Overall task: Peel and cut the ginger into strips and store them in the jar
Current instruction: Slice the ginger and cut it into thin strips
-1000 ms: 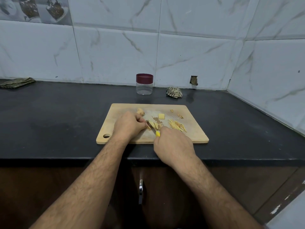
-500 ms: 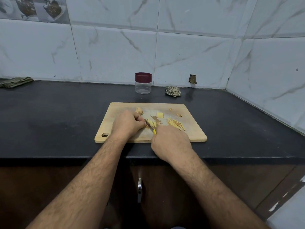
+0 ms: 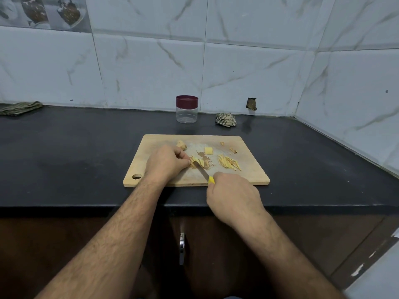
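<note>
**Slicing ginger on the board, jar waiting closed**

A black desk (image 3: pixel 64 147) runs under marbled white wall tiles, and a wooden cutting board (image 3: pixel 248 173) lies near its front edge. That board is the landmark for everything here.

At the board's centre, the ginger slices (image 3: pixel 199 162) lie stacked under the left hand (image 3: pixel 166 164), whose fingers (image 3: pixel 183 157) are bunched together and pressed down on the stack's left end. The right hand (image 3: pixel 233 197) is closed round the yellow handle of a knife (image 3: pixel 201 172), the blade slanting up-left into the slices. Just right of the stack lies a heap of finished strips (image 3: pixel 228 165); behind it sit a squared peeled block (image 3: pixel 208 150) and, by the left knuckles, an unpeeled knob (image 3: pixel 181 145). Scraps of peel (image 3: pixel 233 150) dot the board's back right.

The ginger looks firm and fibrous but light, and the thin wet slices will likely slide on each other, so pinning them close to the blade with tucked fingertips seems wise. The strips are flimsy and best gathered by pinching or scooping.

Behind the board stands the clear jar (image 3: pixel 186 110), its maroon lid on, well apart from it. A crumpled cloth (image 3: pixel 225 120) lies to the jar's right. The board's right half and the desk on both sides are open.
</note>
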`<state>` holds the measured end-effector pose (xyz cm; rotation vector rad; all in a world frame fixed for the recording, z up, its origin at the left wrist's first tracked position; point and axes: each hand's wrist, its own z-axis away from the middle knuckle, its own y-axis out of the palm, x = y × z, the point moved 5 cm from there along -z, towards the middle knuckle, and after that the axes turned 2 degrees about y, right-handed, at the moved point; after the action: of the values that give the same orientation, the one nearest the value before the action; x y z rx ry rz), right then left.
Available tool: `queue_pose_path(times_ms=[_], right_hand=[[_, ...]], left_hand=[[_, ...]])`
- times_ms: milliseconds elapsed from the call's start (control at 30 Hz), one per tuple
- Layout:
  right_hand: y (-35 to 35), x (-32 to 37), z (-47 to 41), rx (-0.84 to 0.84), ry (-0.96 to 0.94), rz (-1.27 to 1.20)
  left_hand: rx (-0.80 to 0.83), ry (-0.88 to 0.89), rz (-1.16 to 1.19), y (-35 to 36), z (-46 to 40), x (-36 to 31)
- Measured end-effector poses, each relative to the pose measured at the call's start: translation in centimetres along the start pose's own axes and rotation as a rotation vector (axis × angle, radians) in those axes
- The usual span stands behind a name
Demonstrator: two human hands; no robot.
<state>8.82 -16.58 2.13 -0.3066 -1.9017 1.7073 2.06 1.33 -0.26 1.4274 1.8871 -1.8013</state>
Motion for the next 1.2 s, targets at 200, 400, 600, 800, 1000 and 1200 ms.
queue_pose_path(times_ms=[200,400,600,800,1000,1200], right_hand=[[0.1,-0.9,0.8,0.103,0.015,-0.021],[-1.4,-1.7,1.3,0.034,0.042,-0.083],[-0.4,0.1,-0.1,0.037,0.028,-0.061],[-0.6,2.7,-1.3,0.013,0.010,-0.044],[0.0,4.5,-2.4,0.062,0.035,-0.005],[-0.1,3.2,-1.9,0.042,0.093,0.017]], left_hand=[[-0.011,0.014,-0.003,0.1,-0.1,0.3],[-0.020,0.015,0.034,0.1,-0.3,0.7],[-0.171,-0.057,0.187,-0.9,0.0,1.2],[-0.211,-0.074,0.251,-1.2,0.1,1.3],[-0.207,-0.078,0.250,-1.2,0.1,1.2],[-0.197,-0.076,0.233,-1.3,0.4,1.0]])
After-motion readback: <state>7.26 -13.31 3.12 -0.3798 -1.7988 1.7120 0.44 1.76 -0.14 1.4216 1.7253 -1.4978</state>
